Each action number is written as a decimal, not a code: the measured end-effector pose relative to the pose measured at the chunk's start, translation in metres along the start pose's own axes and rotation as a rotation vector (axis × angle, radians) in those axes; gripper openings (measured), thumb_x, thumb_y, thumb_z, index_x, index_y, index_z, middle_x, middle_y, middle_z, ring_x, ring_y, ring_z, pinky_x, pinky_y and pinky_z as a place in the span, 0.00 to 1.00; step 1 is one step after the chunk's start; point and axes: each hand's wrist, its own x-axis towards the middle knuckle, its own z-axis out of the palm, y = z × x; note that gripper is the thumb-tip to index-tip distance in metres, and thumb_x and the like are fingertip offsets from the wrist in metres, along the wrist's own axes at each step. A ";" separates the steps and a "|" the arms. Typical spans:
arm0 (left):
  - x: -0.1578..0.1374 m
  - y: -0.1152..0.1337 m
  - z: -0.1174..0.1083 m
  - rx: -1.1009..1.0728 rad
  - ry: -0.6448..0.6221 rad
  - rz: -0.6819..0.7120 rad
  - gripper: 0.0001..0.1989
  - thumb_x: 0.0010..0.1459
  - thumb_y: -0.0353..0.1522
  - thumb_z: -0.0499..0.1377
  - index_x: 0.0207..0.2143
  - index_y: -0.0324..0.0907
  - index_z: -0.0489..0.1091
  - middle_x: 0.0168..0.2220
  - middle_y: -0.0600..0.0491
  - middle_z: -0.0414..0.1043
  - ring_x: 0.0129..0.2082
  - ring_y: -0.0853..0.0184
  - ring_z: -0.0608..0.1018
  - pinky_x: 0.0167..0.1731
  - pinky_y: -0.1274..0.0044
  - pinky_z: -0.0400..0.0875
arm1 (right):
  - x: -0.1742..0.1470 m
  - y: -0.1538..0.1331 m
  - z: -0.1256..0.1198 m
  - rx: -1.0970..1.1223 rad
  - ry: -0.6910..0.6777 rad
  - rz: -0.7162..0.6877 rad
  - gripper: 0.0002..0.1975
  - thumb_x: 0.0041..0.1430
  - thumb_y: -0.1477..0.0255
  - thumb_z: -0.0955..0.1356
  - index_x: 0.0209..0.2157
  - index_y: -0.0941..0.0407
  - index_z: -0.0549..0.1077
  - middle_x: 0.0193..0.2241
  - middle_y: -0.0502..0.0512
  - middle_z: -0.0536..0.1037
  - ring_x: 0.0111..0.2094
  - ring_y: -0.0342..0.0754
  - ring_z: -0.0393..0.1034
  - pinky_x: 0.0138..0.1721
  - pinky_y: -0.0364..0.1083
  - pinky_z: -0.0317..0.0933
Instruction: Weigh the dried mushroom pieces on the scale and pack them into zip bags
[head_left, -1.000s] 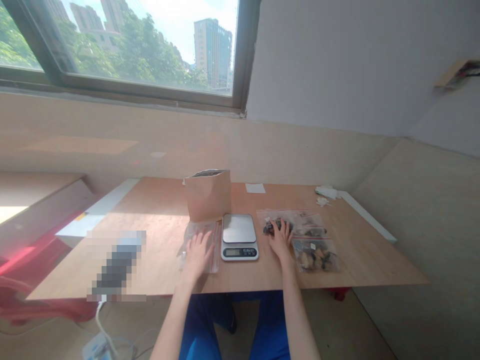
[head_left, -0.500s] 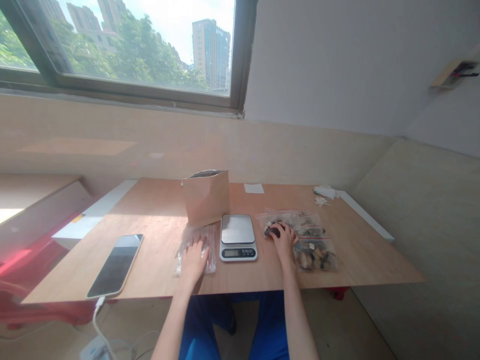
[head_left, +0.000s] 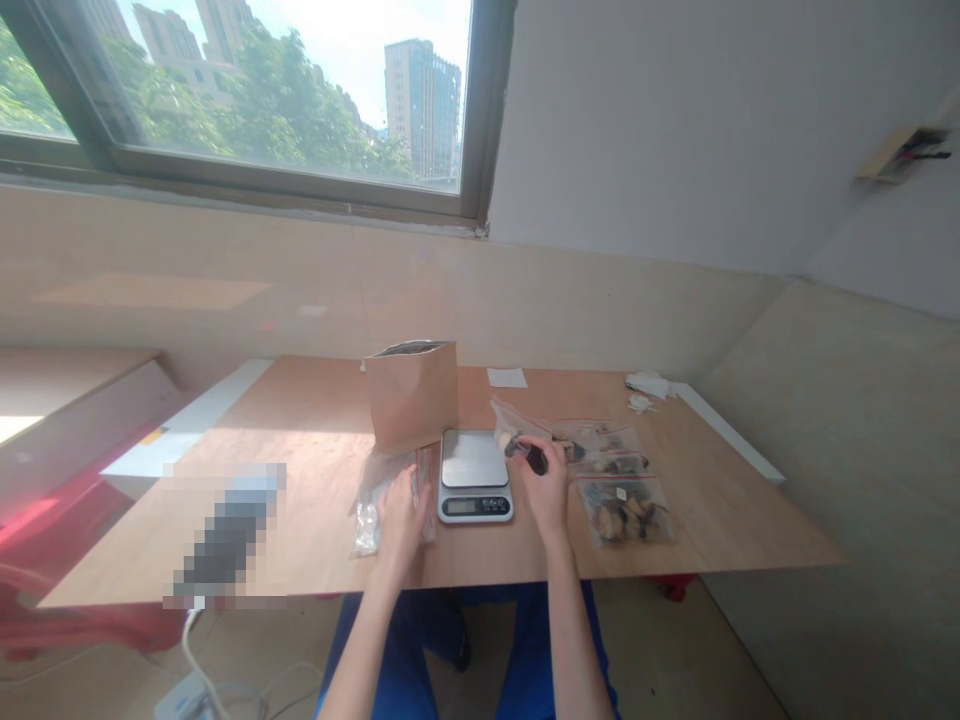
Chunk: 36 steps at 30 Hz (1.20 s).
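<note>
My right hand [head_left: 546,480] grips a clear zip bag [head_left: 520,412] with dark and pale pieces inside, raised beside the right edge of the digital scale [head_left: 475,462]. The scale's metal plate carries nothing. Left of it, my left hand [head_left: 403,508] rests over flat clear plastic bags [head_left: 366,525], fingers apart. An upright brown paper pouch [head_left: 412,395] stands open at the top behind those bags. More filled zip bags lie to the right, the nearest one a bag of brown and black chunks [head_left: 630,515].
A phone, blurred by pixels [head_left: 229,535], lies at the table's left with a white cable [head_left: 189,640] hanging off the front edge. White paper [head_left: 508,378] and scraps [head_left: 649,385] lie along the back. A window [head_left: 300,100] is above.
My right hand has lifted a filled zip bag from the pile and moved it left toward the scale. My left hand has shifted slightly right over the flat bags.
</note>
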 end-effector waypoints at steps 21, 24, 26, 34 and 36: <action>-0.017 0.048 -0.030 -1.095 -0.038 -0.268 0.19 0.53 0.43 0.49 0.39 0.39 0.67 0.32 0.52 0.71 0.33 0.66 0.75 0.31 0.76 0.69 | -0.030 -0.039 0.023 0.166 -0.320 0.206 0.15 0.56 0.61 0.62 0.39 0.56 0.68 0.36 0.56 0.71 0.38 0.49 0.66 0.41 0.48 0.59; -0.018 0.051 -0.029 -1.044 -0.031 -0.248 0.19 0.53 0.44 0.49 0.40 0.40 0.65 0.31 0.52 0.70 0.32 0.65 0.74 0.30 0.76 0.68 | -0.031 -0.036 0.025 0.359 -0.463 0.288 0.15 0.56 0.60 0.62 0.31 0.57 0.69 0.28 0.52 0.72 0.30 0.45 0.67 0.33 0.44 0.60; -0.016 0.053 -0.026 -0.977 0.018 -0.256 0.20 0.53 0.44 0.49 0.42 0.41 0.62 0.32 0.52 0.69 0.32 0.66 0.73 0.30 0.75 0.68 | -0.031 -0.037 0.025 0.413 -0.447 0.288 0.14 0.55 0.60 0.63 0.29 0.58 0.69 0.26 0.51 0.72 0.29 0.45 0.67 0.31 0.42 0.60; -0.023 0.068 -0.026 -0.687 0.051 -0.088 0.15 0.53 0.45 0.51 0.28 0.43 0.60 0.25 0.57 0.63 0.27 0.69 0.68 0.29 0.77 0.62 | -0.031 -0.051 0.026 0.372 -0.344 0.261 0.12 0.53 0.62 0.64 0.27 0.57 0.69 0.23 0.51 0.72 0.26 0.44 0.67 0.29 0.42 0.61; -0.026 0.074 -0.026 -0.728 -0.102 -0.011 0.17 0.55 0.46 0.48 0.24 0.43 0.59 0.22 0.58 0.59 0.24 0.70 0.65 0.26 0.79 0.60 | -0.033 -0.053 0.028 0.382 -0.376 0.231 0.11 0.54 0.63 0.64 0.27 0.57 0.69 0.22 0.50 0.72 0.24 0.43 0.66 0.28 0.41 0.61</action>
